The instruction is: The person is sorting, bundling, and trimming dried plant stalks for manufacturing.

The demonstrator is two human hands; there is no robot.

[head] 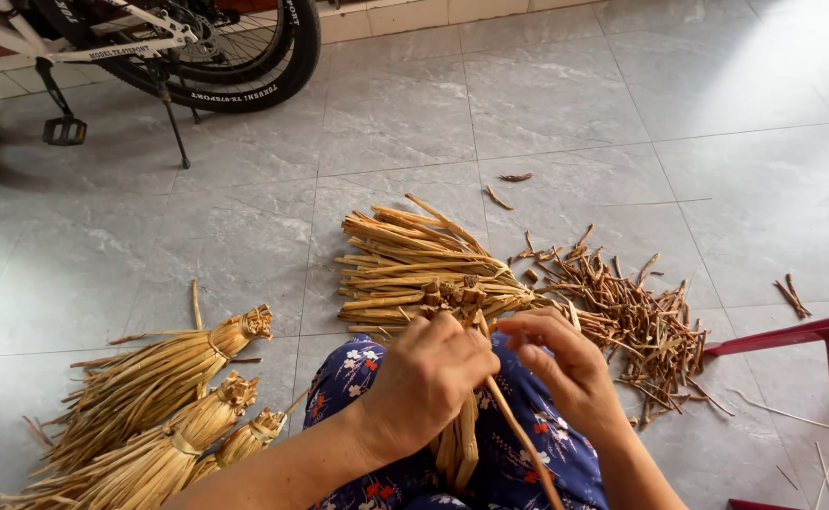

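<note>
Both hands curl closed: left [429, 378] gripping straw bundle [457, 302], right [566, 364] pinching strip [518, 430].

No packages, signs or screens in view. Only labelling: white lettering decals on the bicycle frame [112, 49] and black tyre [245, 94], at the floor's far-left corner.

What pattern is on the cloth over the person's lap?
The lap cloth is dark blue with small white and red flowers, seen best in the head view, beneath both hands.
</note>
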